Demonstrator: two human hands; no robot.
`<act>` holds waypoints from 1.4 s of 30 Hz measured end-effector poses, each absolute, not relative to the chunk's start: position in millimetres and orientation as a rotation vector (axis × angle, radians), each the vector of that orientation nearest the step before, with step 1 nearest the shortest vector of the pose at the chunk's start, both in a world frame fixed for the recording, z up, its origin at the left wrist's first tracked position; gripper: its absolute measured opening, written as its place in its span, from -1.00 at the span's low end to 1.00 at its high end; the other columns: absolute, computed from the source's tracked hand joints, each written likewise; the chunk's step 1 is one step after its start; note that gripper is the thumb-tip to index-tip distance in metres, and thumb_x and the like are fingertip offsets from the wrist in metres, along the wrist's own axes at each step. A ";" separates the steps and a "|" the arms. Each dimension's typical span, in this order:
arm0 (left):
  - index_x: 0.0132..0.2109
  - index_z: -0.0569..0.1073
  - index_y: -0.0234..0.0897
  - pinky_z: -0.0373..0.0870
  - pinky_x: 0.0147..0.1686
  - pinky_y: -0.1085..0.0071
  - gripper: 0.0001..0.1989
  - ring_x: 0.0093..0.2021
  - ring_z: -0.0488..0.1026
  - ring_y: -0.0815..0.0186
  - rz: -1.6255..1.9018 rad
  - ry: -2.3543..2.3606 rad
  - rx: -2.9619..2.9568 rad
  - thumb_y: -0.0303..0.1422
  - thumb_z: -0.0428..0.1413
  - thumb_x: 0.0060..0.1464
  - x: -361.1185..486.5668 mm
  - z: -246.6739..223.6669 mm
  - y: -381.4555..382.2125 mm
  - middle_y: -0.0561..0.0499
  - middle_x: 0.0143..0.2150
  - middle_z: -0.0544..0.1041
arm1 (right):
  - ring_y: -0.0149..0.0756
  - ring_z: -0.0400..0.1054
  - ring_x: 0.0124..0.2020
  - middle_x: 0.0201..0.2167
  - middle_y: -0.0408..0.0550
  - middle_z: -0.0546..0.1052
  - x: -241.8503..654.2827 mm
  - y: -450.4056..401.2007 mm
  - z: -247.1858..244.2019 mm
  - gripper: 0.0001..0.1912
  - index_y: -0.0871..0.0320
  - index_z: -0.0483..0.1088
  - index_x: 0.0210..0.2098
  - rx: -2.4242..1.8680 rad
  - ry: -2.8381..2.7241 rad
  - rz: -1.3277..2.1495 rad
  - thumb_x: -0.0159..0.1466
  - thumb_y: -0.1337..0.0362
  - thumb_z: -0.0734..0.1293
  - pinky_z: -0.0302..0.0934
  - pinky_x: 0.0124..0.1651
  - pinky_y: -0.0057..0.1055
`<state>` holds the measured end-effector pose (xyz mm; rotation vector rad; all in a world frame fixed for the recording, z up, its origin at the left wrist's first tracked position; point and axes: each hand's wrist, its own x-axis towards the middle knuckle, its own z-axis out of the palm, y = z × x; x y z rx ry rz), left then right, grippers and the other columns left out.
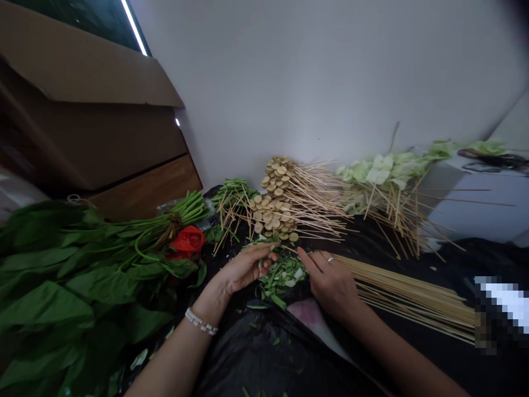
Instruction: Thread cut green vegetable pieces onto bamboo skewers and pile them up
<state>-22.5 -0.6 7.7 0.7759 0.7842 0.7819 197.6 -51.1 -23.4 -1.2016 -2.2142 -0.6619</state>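
Observation:
My left hand (243,269), with a beaded bracelet at the wrist, pinches a short piece of green vegetable (261,262). Opposite it, my right hand (333,281), a ring on one finger, is closed on a thin bamboo skewer (289,250) that points left toward the green piece. Whether the tip has entered the piece is too small to tell. Chopped green bits and pale scraps (285,275) lie in a heap below both hands. Beside my right hand stretches a bundle of bare bamboo skewers (413,286).
Skewered round slices (273,212) are stacked ahead, near skewered green stems (233,190). Skewers with pale leafy pieces (380,168) lie to the right. Leafy greens (70,281) and a red plastic bag (188,242) occupy the left, below a cardboard box (111,138). Black plastic (248,364) covers the surface.

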 end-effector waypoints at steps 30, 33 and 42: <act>-0.11 0.59 -0.33 -0.09 -0.65 0.59 -0.62 -0.62 0.08 0.64 0.908 0.861 0.893 -0.38 0.34 -0.16 -15.0 -0.6 -4.3 -0.18 -0.16 0.58 | -0.30 0.24 -0.37 -0.36 -0.02 0.44 197.0 -52.7 -26.0 -0.54 0.29 0.31 0.11 -1.143 -2.237 -0.722 0.23 0.54 0.13 0.05 -0.38 -0.36; -0.12 0.59 -0.33 -0.07 -0.66 0.60 -0.63 -0.62 0.08 0.65 0.914 0.850 0.872 -0.40 0.35 -0.17 -15.5 -1.7 -4.2 -0.17 -0.16 0.57 | -0.32 0.26 -0.37 -0.36 -0.01 0.46 196.8 -53.5 -28.4 -0.55 0.31 0.31 0.09 -1.133 -2.216 -0.708 0.24 0.55 0.11 0.07 -0.37 -0.38; -0.14 0.59 -0.33 -0.04 -0.66 0.64 -0.67 -0.60 0.12 0.64 0.880 0.804 0.853 -0.41 0.33 -0.13 -12.2 -2.2 -7.0 -0.16 -0.15 0.56 | -0.34 0.28 -0.43 -0.38 -0.01 0.45 195.0 -53.7 -30.6 -0.62 0.36 0.33 0.02 -1.069 -2.212 -0.606 0.27 0.54 0.07 0.11 -0.38 -0.43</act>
